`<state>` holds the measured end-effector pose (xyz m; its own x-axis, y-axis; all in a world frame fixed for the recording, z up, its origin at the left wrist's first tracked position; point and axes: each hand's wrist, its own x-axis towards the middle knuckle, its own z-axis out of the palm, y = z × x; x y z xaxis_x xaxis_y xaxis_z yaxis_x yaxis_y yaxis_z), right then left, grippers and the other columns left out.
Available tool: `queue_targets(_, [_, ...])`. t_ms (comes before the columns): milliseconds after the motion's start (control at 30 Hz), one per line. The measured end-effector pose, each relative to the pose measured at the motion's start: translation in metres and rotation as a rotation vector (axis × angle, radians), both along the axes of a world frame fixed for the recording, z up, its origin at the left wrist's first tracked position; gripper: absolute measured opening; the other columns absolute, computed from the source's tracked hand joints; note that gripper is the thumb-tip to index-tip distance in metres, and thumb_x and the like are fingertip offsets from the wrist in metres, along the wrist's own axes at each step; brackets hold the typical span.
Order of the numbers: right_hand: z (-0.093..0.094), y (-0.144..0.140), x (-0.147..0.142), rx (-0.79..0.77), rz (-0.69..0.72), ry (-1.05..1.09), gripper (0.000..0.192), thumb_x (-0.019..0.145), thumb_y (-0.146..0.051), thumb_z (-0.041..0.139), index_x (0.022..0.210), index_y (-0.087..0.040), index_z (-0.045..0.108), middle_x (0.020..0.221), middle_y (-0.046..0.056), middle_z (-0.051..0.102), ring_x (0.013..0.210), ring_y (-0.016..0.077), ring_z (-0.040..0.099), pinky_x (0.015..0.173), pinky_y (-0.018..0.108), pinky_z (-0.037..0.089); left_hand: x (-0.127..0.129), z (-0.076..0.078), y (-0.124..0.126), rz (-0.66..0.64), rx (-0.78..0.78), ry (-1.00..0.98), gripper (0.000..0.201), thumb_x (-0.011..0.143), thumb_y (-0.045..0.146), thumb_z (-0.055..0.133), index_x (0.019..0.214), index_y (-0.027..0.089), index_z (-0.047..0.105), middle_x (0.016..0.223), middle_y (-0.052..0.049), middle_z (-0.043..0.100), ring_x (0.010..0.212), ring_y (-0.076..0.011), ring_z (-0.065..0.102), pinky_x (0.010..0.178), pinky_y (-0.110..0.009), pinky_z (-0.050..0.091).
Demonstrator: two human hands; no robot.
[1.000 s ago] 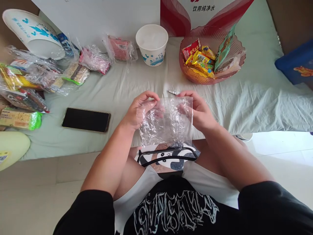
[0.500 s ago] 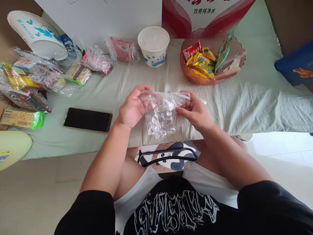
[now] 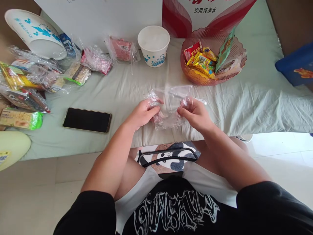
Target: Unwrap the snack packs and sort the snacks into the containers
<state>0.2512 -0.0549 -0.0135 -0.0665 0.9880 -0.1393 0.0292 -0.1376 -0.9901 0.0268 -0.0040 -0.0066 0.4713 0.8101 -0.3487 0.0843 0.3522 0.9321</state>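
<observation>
Between my hands a clear plastic bag (image 3: 171,107) is spread just above the cloth. My left hand (image 3: 144,112) grips its left side, with thumb and fingers closed on the film. On the opposite side my right hand (image 3: 195,114) pinches the bag between thumb and fingers. The bag looks crumpled toward its lower part, and I see no item inside it. A small whitish thing (image 3: 202,101) sticks out beyond my right fingers; what it is I cannot make out.
Behind my hands stand a white paper bucket (image 3: 154,49) and a pink glass bowl (image 3: 207,81) of wrapped snacks. A phone (image 3: 87,120) lies to the left. Bagged snacks (image 3: 46,73) and a tipped paper bucket (image 3: 36,34) crowd the far left. A carton (image 3: 102,23) closes off the back.
My left hand has closed on the bag's left side and come slightly nearer to me. The bag is spread wider, its upper edge raised. My right hand keeps its hold.
</observation>
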Motion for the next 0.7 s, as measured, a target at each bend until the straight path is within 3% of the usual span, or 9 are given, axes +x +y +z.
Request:
queue_targets(167, [0.001,-0.005,0.0,0.0,-0.015,0.146,0.025,0.084,-0.04,0.069,0.105,-0.029,0.059,0.068,-0.005,0.058,0.06,0.015,0.055,0.061,0.032,0.048,-0.006,0.01,0.001,0.089,-0.008,-0.152,0.028,0.073,0.035,0.081,0.095,0.024,0.067,0.053,0.008,0.055,0.042,-0.0101,0.05,0.041,-0.023,0.04])
queue_targets(267, [0.005,-0.006,-0.001,0.019,-0.04,0.205,0.023,0.08,-0.049,0.069,0.086,-0.028,0.059,0.067,-0.002,0.055,0.058,0.0157,0.05,0.058,0.033,0.045,-0.008,0.015,0.002,0.094,-0.01,-0.247,0.025,0.069,0.039,0.081,0.073,0.022,0.063,0.051,0.005,0.049,0.042,-0.0102,0.047,0.041,-0.024,0.036])
queue_targets(367, [0.009,-0.004,0.001,-0.01,-0.005,0.199,0.039,0.083,-0.065,0.059,0.077,-0.026,0.057,0.067,0.002,0.052,0.059,0.018,0.049,0.058,0.036,0.045,-0.007,0.014,0.004,0.092,0.032,-0.216,0.037,0.08,0.053,0.068,0.065,0.02,0.062,0.058,-0.002,0.055,0.05,-0.0139,0.052,0.046,-0.029,0.04])
queue_targets(467, [0.007,-0.002,0.002,-0.012,-0.017,0.069,0.047,0.089,-0.068,0.05,0.076,-0.024,0.056,0.072,0.003,0.053,0.064,0.0172,0.051,0.061,0.035,0.045,-0.007,0.006,0.006,0.091,0.183,-0.021,0.035,0.084,0.051,0.064,0.068,0.02,0.064,0.064,-0.003,0.058,0.057,-0.0152,0.051,0.052,-0.03,0.04])
queue_targets(567, [0.001,-0.001,0.001,-0.036,-0.072,-0.11,0.031,0.08,-0.045,0.074,0.093,-0.024,0.055,0.076,-0.002,0.054,0.059,0.0109,0.042,0.056,0.028,0.034,-0.008,-0.002,0.007,0.08,0.35,0.179,0.012,0.075,0.03,0.074,0.081,0.021,0.068,0.076,0.0,0.062,0.064,-0.0135,0.049,0.058,-0.028,0.039])
queue_targets(633, [-0.002,-0.001,0.0,-0.042,-0.148,-0.109,0.045,0.074,-0.031,0.079,0.109,-0.026,0.051,0.078,-0.005,0.056,0.058,0.0101,0.042,0.055,0.026,0.032,-0.008,-0.006,0.007,0.166,0.43,0.213,0.022,0.072,0.021,0.074,0.093,0.023,0.068,0.092,-0.001,0.065,0.078,-0.0155,0.057,0.066,-0.027,0.043])
queue_targets(700, [-0.003,-0.001,-0.001,-0.024,-0.243,-0.095,0.043,0.075,-0.028,0.076,0.11,-0.027,0.05,0.076,-0.006,0.055,0.06,0.0108,0.044,0.056,0.026,0.033,-0.006,-0.007,0.007,0.321,0.521,0.213,0.028,0.073,0.017,0.072,0.099,0.025,0.065,0.104,-0.002,0.065,0.094,-0.0178,0.061,0.076,-0.027,0.048])
